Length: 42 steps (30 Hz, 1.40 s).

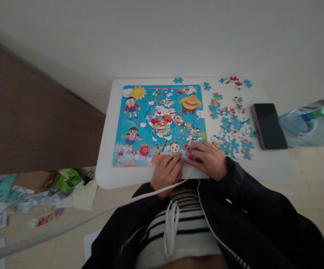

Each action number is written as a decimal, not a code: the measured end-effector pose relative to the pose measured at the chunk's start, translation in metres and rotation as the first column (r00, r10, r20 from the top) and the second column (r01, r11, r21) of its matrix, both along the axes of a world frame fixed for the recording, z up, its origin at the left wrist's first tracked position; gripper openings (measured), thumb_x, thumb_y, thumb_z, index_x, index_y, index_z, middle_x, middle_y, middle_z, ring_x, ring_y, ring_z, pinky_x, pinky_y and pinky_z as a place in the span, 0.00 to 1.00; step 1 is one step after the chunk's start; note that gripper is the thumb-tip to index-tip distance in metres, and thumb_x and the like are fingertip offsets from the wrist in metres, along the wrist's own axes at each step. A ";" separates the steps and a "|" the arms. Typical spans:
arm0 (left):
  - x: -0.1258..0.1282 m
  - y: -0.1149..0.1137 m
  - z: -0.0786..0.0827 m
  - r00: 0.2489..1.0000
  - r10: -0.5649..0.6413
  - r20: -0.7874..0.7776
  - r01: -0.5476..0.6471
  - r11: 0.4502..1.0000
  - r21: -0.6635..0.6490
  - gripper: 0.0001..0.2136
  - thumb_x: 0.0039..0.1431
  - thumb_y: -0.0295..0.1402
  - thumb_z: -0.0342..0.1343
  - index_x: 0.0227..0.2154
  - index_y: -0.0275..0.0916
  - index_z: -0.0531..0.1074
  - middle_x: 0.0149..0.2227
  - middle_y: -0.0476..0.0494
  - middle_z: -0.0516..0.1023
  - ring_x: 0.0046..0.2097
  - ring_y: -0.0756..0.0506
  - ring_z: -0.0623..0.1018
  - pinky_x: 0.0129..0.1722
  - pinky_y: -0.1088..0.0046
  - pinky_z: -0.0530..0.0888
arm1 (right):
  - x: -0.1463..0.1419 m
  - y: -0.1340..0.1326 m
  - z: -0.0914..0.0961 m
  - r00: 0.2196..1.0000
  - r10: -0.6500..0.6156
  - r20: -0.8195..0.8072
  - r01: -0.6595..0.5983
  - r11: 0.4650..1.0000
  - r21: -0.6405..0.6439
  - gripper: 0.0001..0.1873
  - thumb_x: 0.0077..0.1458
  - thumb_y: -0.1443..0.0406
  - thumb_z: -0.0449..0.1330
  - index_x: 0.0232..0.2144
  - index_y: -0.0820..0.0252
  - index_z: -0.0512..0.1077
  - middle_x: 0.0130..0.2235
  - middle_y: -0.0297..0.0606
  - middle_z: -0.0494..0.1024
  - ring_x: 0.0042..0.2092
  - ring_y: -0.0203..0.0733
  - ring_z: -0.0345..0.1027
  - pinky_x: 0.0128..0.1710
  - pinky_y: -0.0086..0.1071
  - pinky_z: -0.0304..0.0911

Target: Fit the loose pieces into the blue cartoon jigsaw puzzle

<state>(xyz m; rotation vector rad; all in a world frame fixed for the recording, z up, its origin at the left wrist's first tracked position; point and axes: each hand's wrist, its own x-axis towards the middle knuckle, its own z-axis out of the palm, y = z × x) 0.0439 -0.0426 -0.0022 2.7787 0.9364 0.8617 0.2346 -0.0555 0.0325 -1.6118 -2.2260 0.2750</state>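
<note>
A colourful cartoon jigsaw puzzle (162, 123) lies on a small white table (105, 175), mostly assembled with a few gaps near its middle. My left hand (166, 173) rests at the puzzle's near edge, fingers curled down onto the bottom row of pieces. Beside it, my right hand (208, 158) presses its fingertips on the puzzle's bottom right corner, and a small dark piece shows under its fingers. Several loose puzzle pieces (229, 127) are scattered to the right of the puzzle.
A dark phone (268, 126) lies face up at the table's right side. A plastic water bottle (310, 127) lies past the table edge on the right. Papers and wrappers (33, 194) litter the floor to the left. A wall stands behind the table.
</note>
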 end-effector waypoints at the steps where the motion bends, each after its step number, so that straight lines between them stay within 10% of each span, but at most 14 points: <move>1: 0.000 0.000 0.000 1.000 0.003 0.002 -0.003 1.000 0.000 0.10 0.57 0.27 0.52 0.42 0.34 0.72 0.46 0.40 0.76 0.44 0.43 0.71 0.45 0.65 0.70 | -0.001 -0.002 0.000 0.999 0.014 0.038 -0.016 0.999 0.051 0.12 0.55 0.58 0.55 0.31 0.57 0.75 0.37 0.37 0.77 0.38 0.41 0.67 0.35 0.33 0.65; 9: -0.001 0.000 -0.005 0.999 0.006 0.041 -0.006 1.000 0.011 0.09 0.58 0.26 0.52 0.41 0.35 0.73 0.45 0.41 0.77 0.43 0.44 0.72 0.44 0.65 0.71 | -0.009 -0.028 -0.016 0.991 0.053 0.121 -0.093 0.931 0.353 0.13 0.55 0.66 0.56 0.42 0.58 0.74 0.45 0.36 0.77 0.45 0.40 0.71 0.43 0.31 0.69; 30: 0.001 0.004 0.002 0.997 0.016 -0.069 -0.014 0.999 0.042 0.09 0.60 0.28 0.49 0.38 0.37 0.73 0.43 0.42 0.77 0.41 0.44 0.73 0.42 0.66 0.70 | -0.015 -0.043 -0.045 0.996 0.080 -0.026 -0.066 0.932 0.356 0.19 0.58 0.75 0.47 0.46 0.62 0.72 0.48 0.42 0.74 0.53 0.41 0.64 0.53 0.33 0.64; 42: 0.004 0.008 0.008 0.992 0.005 -0.126 0.001 0.999 0.049 0.12 0.59 0.29 0.49 0.45 0.37 0.70 0.47 0.43 0.76 0.40 0.43 0.71 0.41 0.65 0.67 | -0.004 -0.047 -0.029 0.992 0.081 -0.098 -0.050 0.959 0.280 0.15 0.57 0.71 0.51 0.45 0.61 0.72 0.46 0.39 0.76 0.50 0.39 0.67 0.50 0.31 0.67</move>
